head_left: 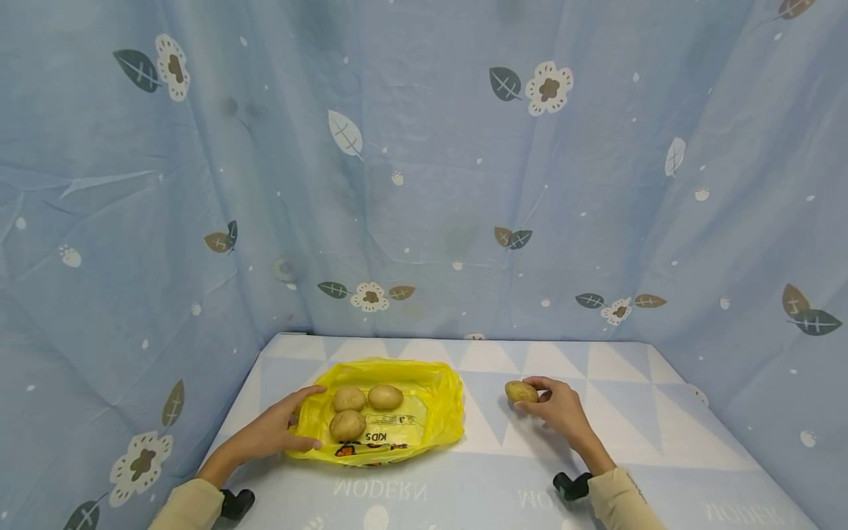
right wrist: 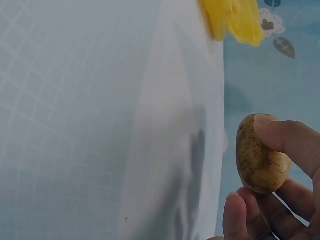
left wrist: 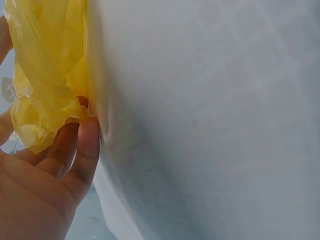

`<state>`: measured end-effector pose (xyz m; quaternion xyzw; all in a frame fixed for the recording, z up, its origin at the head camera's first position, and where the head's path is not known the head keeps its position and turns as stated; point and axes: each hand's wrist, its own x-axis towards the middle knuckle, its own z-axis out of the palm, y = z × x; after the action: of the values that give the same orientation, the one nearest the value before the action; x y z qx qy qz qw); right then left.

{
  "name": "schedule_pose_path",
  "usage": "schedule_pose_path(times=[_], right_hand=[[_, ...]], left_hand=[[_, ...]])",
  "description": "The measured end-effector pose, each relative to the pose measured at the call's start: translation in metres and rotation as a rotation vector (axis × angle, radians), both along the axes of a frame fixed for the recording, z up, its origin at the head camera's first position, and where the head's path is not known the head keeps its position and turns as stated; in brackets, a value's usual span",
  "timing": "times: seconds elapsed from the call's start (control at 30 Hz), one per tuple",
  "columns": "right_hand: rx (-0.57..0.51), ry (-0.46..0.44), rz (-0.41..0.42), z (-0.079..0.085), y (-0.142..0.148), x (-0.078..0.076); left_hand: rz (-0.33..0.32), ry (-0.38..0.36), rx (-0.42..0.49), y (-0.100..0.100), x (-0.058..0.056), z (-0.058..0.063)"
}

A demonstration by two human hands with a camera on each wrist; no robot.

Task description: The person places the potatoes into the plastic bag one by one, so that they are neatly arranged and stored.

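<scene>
A crinkled yellow plastic bag (head_left: pixel 432 412) lies spread on the table, its mouth facing up, with three potatoes (head_left: pixel 386 397) grouped toward its left side. My left hand (head_left: pixel 286 427) holds the bag's left end, thumb at the near edge and fingers at the far edge. The left wrist view shows these fingers (left wrist: pixel 88 145) curled round the gathered plastic (left wrist: pixel 47 75). To the right of the bag, my right hand (head_left: pixel 559 408) pinches another potato (head_left: pixel 520 392) between thumb and fingers. Dark marks show on this potato (right wrist: pixel 260 155) in the right wrist view, where it is held above the surface.
The table (head_left: pixel 596 449) has a white and pale blue triangle-patterned cover with printed lettering. Blue curtains (head_left: pixel 450 162) with leaves and flowers enclose its back and sides. A dark wrist mount (head_left: pixel 571 486) sits by each beige sleeve (head_left: pixel 619 500).
</scene>
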<state>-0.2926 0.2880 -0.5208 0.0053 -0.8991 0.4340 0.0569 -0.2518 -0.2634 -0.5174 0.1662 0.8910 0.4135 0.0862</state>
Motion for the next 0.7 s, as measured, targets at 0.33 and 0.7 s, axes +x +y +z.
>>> schedule_pose_path(times=[0.33,0.7], right_hand=[[-0.001,0.01,0.019,0.006,-0.009,0.004],[0.044,0.066,0.016,0.008,-0.018,0.004]], left_hand=[[-0.003,-0.006,0.009,-0.001,0.001,0.0],[-0.004,-0.004,0.007,-0.001,0.0,0.0]])
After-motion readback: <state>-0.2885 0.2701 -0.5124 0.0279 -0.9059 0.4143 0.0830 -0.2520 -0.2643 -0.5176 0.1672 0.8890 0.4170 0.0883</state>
